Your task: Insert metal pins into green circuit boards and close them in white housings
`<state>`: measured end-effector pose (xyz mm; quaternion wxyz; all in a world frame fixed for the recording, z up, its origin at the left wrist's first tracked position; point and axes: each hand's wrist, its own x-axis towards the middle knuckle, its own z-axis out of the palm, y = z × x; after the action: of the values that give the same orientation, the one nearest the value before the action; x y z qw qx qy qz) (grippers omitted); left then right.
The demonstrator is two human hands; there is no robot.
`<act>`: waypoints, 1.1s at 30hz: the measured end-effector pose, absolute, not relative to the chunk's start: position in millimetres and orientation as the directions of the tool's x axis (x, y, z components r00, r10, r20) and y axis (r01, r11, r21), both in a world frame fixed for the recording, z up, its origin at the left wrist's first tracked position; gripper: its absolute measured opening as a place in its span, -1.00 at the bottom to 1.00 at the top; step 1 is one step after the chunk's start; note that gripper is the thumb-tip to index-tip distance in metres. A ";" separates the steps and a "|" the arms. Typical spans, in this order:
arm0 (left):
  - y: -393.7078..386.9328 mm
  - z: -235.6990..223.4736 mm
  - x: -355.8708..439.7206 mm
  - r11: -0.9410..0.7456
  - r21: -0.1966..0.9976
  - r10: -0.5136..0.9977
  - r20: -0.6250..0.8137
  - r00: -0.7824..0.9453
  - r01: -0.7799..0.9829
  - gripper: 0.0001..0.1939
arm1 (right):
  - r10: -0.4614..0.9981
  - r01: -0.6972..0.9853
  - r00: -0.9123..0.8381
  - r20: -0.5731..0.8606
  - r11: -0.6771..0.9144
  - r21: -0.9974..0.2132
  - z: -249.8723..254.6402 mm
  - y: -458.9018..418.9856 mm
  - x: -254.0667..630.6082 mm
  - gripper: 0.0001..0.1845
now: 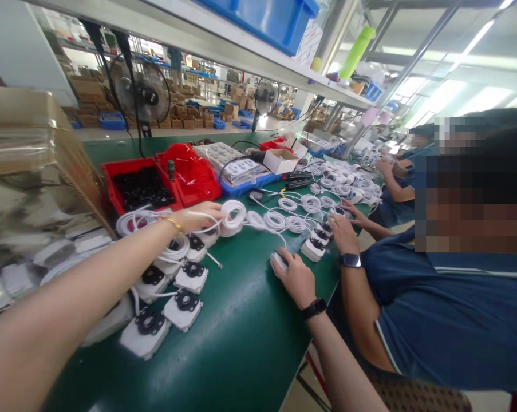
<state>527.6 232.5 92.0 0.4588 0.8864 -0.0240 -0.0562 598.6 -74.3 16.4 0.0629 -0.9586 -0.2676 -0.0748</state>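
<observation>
My left hand (pixel 203 217) reaches over the row of parts, its fingers closed at the near side of a coil of white cable (pixel 233 215). My right hand (pixel 298 278) grips a small white housing (pixel 279 262) with a dark part on top, low over the green bench. From this housing a white cable runs back toward the coils. Below my left arm stand several white housings (pixel 183 309) with black round fittings on top, their cables lying among them. The fingertips of both hands are partly hidden.
A red bin (pixel 140 186) of black parts and a red bag (pixel 189 177) stand behind my left hand. At right, a co-worker's hands (pixel 344 232) touch more white housings (pixel 316 243). Cable coils (pixel 275 219) cover the middle of the green bench (pixel 236 343). A carton (pixel 35 143) stands at left.
</observation>
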 end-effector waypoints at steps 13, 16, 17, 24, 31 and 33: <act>219.8 98.7 519.5 -0.678 0.735 -0.104 -0.135 0.985 0.029 -0.58 | 0.542 0.606 0.777 0.320 -0.781 -0.148 60.0 -46.7 591.2 -0.60; 194.1 100.7 509.1 -0.831 0.555 -0.130 -0.134 0.982 -0.035 -0.77 | 0.696 0.716 0.698 0.166 -0.684 -0.142 77.7 -12.6 606.2 -0.61; 182.6 97.9 504.1 -0.877 0.477 -0.124 -0.122 0.985 -0.051 -0.84 | 0.730 0.738 0.674 0.111 -0.661 -0.132 80.4 0.2 612.1 -0.62; 113.9 53.1 474.8 -0.995 0.044 -0.094 -0.051 0.994 -0.092 -0.72 | 0.820 0.819 0.558 -0.123 -0.569 -0.079 56.9 68.6 606.8 -0.72; 107.8 37.4 474.5 -0.987 -0.090 -0.134 -0.022 0.991 -0.136 -0.77 | 0.866 0.854 0.451 -0.215 -0.489 -0.177 54.3 69.8 602.0 -0.79; 109.0 37.3 472.5 -0.984 -0.097 -0.150 -0.015 0.989 -0.151 -0.78 | 0.891 0.848 0.372 -0.260 -0.440 -0.294 64.7 64.7 618.5 -0.83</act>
<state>472.5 109.0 37.3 -0.0492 0.9959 -0.0756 -0.0036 618.5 64.7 64.7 0.0554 -0.8263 -0.5263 0.1928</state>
